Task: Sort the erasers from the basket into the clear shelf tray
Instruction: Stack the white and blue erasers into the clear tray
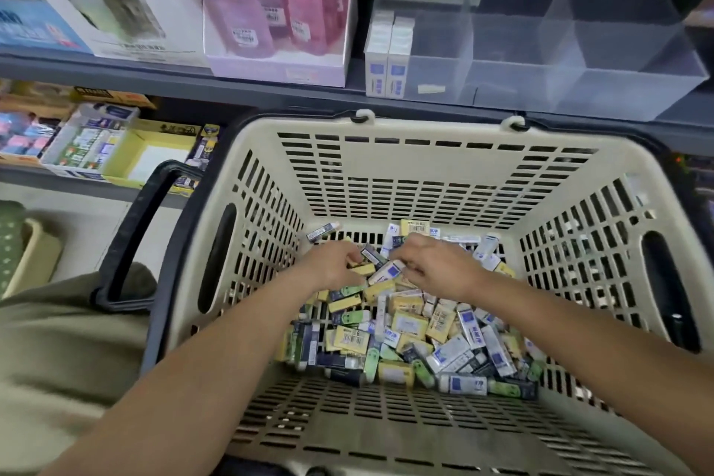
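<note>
A cream basket (425,166) sits just below the front edge of a grey shelf (270,89), with one dark handle (131,236) folded down over its left side. A loose pile of erasers (417,332) in yellow, white-and-blue, green and dark wrappers covers the basket floor, heaped towards its right side. Both hands are down in the far part of the pile, close together. The left hand (336,267) has its fingers curled round a few erasers, one of them yellow. The right hand (436,267) has its fingers bent down into the pile; whether it holds anything is too blurred to tell. The clear tray (579,50) stands on the shelf above the basket's far right. Its leftmost compartment holds white boxes (388,62) standing upright. Left of the tray stands a box of pink glue bottles (270,4).
</note>
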### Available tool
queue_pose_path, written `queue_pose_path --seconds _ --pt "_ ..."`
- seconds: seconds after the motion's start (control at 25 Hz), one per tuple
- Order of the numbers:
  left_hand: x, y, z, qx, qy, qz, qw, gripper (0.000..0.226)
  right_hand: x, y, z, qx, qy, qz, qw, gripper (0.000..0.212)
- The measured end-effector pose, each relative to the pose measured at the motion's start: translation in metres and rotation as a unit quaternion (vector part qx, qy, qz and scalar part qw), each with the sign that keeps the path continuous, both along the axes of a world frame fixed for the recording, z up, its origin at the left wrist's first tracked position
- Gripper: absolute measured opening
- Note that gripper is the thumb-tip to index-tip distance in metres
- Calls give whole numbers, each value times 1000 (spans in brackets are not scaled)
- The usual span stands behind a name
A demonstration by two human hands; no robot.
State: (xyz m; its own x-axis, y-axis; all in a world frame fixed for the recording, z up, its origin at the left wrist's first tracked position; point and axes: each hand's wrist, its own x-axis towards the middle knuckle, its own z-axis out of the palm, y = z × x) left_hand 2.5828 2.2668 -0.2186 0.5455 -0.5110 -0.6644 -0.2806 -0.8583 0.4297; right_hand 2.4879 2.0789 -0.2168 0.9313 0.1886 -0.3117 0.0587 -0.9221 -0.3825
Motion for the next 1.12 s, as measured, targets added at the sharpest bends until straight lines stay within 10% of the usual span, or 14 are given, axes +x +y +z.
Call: queue_pose_path --seconds 0.32,0.48,0.8,1.12 --pt "0 -6 -3 -40 19 -6 999 37 7 11 -8 32 16 -68 997 16" --pt "-6 -19 4 -141 24 31 989 11 11 18 -2 197 36 -165 966 8" --pt "15 1 18 -222 191 397 870 17 6 0 7 -60 41 0 997 33" --pt "14 -8 22 -225 253 426 839 24 33 17 -10 -191 4 47 980 47"
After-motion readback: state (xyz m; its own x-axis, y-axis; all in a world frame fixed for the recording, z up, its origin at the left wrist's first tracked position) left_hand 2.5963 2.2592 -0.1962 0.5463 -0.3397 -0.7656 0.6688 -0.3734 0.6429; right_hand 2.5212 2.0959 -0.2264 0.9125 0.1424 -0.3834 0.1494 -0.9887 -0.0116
